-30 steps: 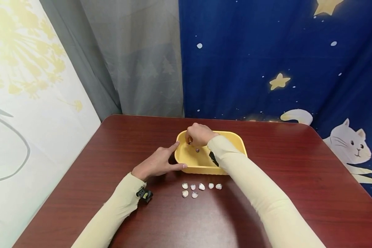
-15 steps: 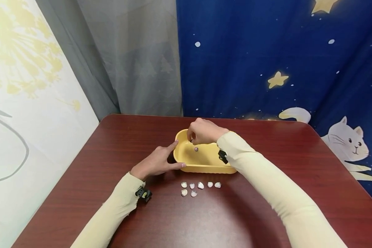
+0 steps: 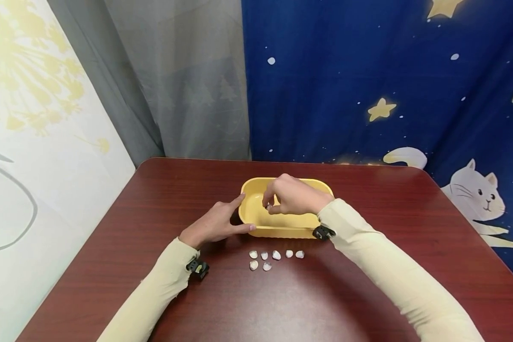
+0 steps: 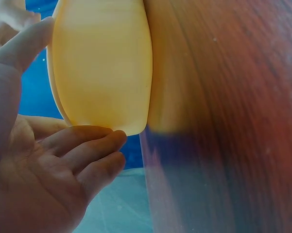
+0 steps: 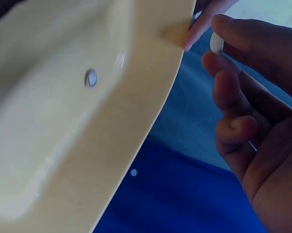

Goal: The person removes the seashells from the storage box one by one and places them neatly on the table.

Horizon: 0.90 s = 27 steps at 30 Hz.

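In the head view my right hand (image 3: 297,194) is over the yellow plastic box (image 3: 256,232). The right wrist view shows its thumb and fingertip pinching a small white seashell (image 5: 216,43). Another small shell (image 5: 91,78) lies on the box floor; in the head view my right hand seems to hide it. My left hand (image 3: 215,223) is at the box's left end, thumb on the near rim and index finger on the left rim. Its fingers are spread and fairly straight against the outer wall, as the left wrist view shows (image 4: 82,160).
Several small whitish shells (image 3: 276,255) lie in two rows on the red-brown wooden table (image 3: 188,185), in front of the box. A blue curtain with stars (image 3: 350,95) and a grey curtain (image 3: 196,95) hang behind the table; a white patterned cloth (image 3: 47,166) is on the left.
My right hand has moved to the right and nearer, from the box's far left corner toward its middle. The box and my left hand have stayed in place.
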Each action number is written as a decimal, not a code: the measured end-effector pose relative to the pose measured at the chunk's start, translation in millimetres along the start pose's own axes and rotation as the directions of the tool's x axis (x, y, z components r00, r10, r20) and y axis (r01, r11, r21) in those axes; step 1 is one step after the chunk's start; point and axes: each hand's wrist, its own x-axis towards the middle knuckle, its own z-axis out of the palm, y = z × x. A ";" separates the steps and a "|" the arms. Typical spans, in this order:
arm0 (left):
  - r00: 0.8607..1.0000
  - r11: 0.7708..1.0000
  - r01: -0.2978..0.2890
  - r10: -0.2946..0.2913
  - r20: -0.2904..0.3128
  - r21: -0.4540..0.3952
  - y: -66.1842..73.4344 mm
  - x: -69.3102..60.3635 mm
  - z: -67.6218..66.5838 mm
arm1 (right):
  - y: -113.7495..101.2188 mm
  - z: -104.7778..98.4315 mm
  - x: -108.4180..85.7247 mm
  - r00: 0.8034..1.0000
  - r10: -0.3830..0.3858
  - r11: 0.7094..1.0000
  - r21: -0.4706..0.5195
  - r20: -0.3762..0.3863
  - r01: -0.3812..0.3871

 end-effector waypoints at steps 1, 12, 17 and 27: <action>1.000 1.000 0.002 -0.002 0.003 -0.001 0.0 0.0 -0.2 | -1.9 1.3 -3.0 1.000 -0.006 1.000 0.012 -0.006 0.006; 1.000 1.000 -0.009 0.009 -0.013 -0.003 0.4 -0.1 0.9 | -17.7 18.8 -33.4 0.998 -0.050 0.997 0.060 -0.048 0.053; 0.999 1.000 -0.025 0.025 -0.025 -0.001 -0.2 -0.1 1.8 | -23.9 25.4 -45.0 0.998 -0.036 0.997 0.062 -0.053 0.039; 1.000 1.000 -0.015 0.015 -0.021 0.005 -0.1 0.5 1.4 | -35.3 45.6 -64.0 0.995 -0.088 0.996 0.016 -0.040 0.088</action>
